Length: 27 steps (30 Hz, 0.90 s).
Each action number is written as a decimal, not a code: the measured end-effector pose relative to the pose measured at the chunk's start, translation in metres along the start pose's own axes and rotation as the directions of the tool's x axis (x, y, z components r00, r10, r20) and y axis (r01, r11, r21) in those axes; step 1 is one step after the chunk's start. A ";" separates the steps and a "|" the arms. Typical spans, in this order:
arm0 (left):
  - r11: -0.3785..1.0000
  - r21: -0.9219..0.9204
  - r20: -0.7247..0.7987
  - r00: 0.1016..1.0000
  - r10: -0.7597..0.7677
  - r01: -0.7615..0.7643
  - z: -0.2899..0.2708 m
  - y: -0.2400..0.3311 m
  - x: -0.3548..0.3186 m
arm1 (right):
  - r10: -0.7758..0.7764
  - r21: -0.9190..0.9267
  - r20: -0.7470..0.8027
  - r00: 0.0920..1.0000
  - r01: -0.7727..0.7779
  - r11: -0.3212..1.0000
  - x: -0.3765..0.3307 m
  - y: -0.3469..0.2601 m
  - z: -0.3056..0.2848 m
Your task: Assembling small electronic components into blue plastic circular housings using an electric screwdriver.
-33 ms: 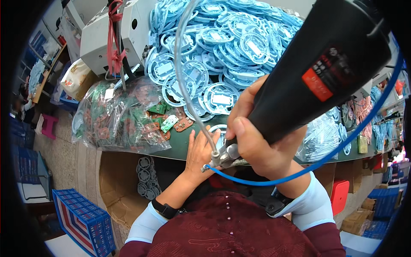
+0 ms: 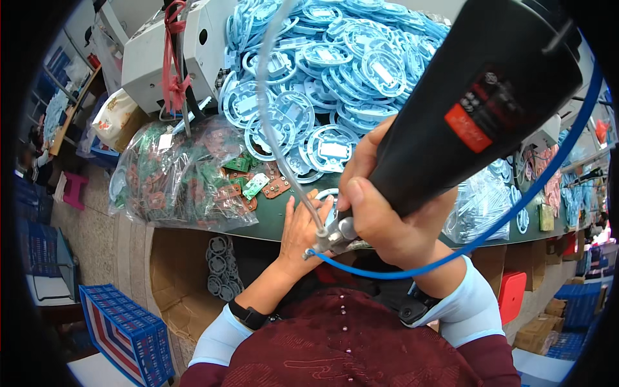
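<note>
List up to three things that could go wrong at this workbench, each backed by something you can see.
1. The left hand lies flat right beside the metal tip of the black power tool gripped by the right hand; a slip could hurt the fingers.
2. The blue hose loops across the right forearm and might snag.
3. The heaped blue ring parts could slide into the work spot.

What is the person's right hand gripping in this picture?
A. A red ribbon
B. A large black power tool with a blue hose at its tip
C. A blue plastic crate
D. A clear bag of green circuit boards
B: the right hand wraps around the black power tool, with the blue hose curving away from its metal tip, while the left hand lies flat on the bench beneath.
</note>
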<state>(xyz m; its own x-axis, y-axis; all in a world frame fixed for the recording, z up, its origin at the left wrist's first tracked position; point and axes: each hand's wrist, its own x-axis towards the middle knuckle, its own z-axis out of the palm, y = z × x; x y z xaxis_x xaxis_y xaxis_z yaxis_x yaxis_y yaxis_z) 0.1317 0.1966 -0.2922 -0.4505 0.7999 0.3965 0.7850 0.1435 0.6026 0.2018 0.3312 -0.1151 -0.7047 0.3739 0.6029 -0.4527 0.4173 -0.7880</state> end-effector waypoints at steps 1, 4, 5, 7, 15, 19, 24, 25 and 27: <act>1.000 0.017 -0.007 1.000 0.010 -0.010 0.000 0.002 0.001 | -0.003 0.000 -0.002 1.000 0.003 1.000 -0.002 -0.001 0.004; 0.999 -0.004 0.011 0.999 0.040 -0.040 -0.008 0.009 0.008 | 0.019 -0.034 -0.042 0.999 -0.020 0.999 -0.001 -0.007 0.011; 0.998 0.002 0.032 0.998 0.058 -0.058 -0.011 0.009 0.009 | -0.074 0.102 -0.008 0.997 0.074 0.992 0.007 -0.009 0.013; 0.982 -0.189 0.058 0.998 -0.014 0.024 0.000 -0.002 0.005 | 0.055 -0.001 -0.021 0.998 -0.055 0.998 0.009 -0.013 0.001; 0.982 0.186 0.040 0.999 0.017 -0.024 -0.014 0.029 0.012 | -0.049 -0.050 -0.296 0.954 0.036 0.998 0.033 -0.028 -0.067; 0.951 0.250 0.198 0.971 0.134 -0.182 0.010 0.033 0.018 | 0.012 -0.060 -0.322 0.947 -0.033 0.998 0.033 -0.020 -0.058; 0.966 0.180 0.179 0.972 0.152 -0.184 0.012 0.032 0.015 | -0.022 -0.032 -0.259 0.966 0.014 0.999 0.026 0.001 -0.053; 0.966 0.171 0.167 0.972 0.167 -0.195 0.013 0.031 0.014 | -0.019 -0.035 -0.259 0.966 0.010 0.999 0.025 0.003 -0.051; 0.966 0.160 0.157 0.971 0.179 -0.204 0.014 0.029 0.014 | -0.014 -0.049 -0.250 0.968 0.001 0.999 0.024 0.007 -0.052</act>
<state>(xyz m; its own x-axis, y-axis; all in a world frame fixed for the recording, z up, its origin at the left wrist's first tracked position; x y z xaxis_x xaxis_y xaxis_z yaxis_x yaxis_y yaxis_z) 0.1545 0.2202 -0.2787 -0.2302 0.8940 0.3845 0.9180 0.0683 0.3906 0.2101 0.3862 -0.0998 -0.5394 0.5636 0.6256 -0.4262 0.4581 -0.7801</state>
